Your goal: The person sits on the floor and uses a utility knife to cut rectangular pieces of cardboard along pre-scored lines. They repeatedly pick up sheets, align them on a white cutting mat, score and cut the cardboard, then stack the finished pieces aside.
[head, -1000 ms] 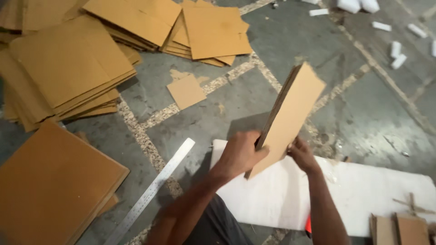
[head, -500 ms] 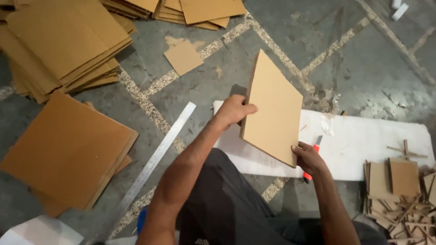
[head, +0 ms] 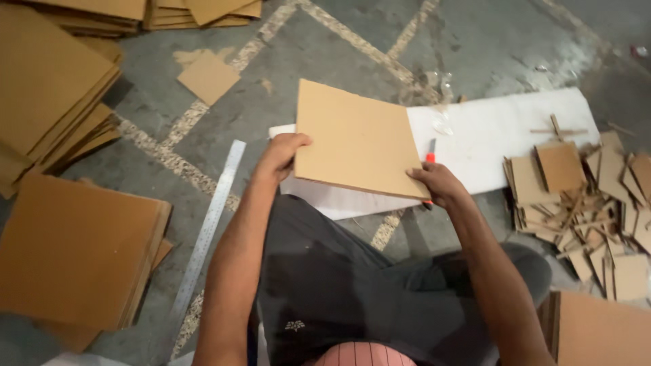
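Observation:
A square brown cardboard sheet is held nearly flat above a white board on the floor. My left hand grips the sheet's near left edge. My right hand holds its near right corner, together with a red-handled cutter whose blade sticks up past the sheet's edge.
A long steel ruler lies on the stone floor to the left. Stacks of cardboard sheets sit at left and far left. A small loose cardboard piece lies beyond. Cardboard offcuts and strips are heaped at right.
The sheet has come down from standing on edge to nearly flat over the white board. My view has tilted downward, bringing my lap and the offcut heap into sight.

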